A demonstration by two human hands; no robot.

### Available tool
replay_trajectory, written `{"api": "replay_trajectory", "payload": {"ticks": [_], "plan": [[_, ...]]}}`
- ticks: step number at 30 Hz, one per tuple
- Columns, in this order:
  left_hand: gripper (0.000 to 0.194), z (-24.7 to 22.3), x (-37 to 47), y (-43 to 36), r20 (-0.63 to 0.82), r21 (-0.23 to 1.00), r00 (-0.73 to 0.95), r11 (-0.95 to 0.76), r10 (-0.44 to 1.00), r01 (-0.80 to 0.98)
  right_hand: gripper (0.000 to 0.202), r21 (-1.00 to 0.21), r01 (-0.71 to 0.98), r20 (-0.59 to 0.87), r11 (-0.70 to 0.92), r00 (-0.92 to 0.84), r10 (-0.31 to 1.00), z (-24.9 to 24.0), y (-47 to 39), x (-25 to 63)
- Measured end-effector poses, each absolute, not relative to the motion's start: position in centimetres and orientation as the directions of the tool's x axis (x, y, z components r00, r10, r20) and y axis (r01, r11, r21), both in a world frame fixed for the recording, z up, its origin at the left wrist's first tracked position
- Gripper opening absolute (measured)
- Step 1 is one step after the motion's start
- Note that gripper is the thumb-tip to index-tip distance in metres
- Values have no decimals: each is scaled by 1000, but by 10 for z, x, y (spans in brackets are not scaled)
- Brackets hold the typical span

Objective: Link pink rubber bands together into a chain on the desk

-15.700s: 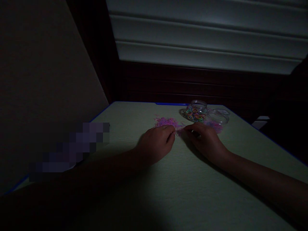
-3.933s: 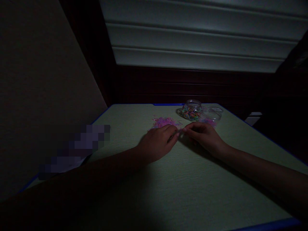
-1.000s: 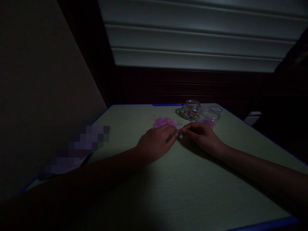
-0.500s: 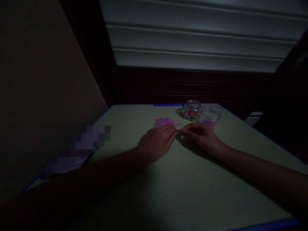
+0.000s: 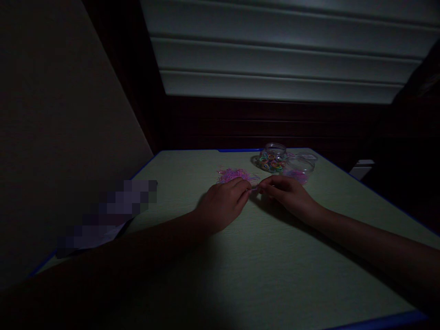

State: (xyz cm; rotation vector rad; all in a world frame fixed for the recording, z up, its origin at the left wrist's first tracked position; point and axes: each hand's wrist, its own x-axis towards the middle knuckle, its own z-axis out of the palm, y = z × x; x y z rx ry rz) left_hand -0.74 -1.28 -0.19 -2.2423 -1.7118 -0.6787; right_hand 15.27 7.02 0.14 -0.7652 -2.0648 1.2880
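Observation:
My left hand (image 5: 225, 201) pinches one end of a small thin band (image 5: 255, 188), and the fingertips of my right hand (image 5: 288, 195) pinch its other end. The band is stretched across the short gap between the two hands, just above the table. Just behind my left hand lies a loose pile of pink and purple bands (image 5: 233, 174). Behind my right hand is a clear container (image 5: 300, 167) with pink and purple bands in it. To its left stands a clear round jar (image 5: 273, 158) holding colourful rings.
The pale green table (image 5: 261, 266) has a blue edge. A blurred, pixelated flat item (image 5: 106, 220) lies along its left side. Beyond the far edge are a dark wooden frame and pale horizontal slats (image 5: 275, 59). The scene is dim.
The band between my fingers shows more clearly, as a slightly wider loop. Both hands have otherwise stayed nearly in place, and the view has shifted very slightly.

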Motion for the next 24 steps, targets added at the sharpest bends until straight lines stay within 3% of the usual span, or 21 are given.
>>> {"api": "replay_trajectory", "payload": {"ticks": [24], "plan": [[18,0,-7,-13,506,89,203,-284,838,955,29,-912,140,194,386,-682,706,-2,72,152]]}}
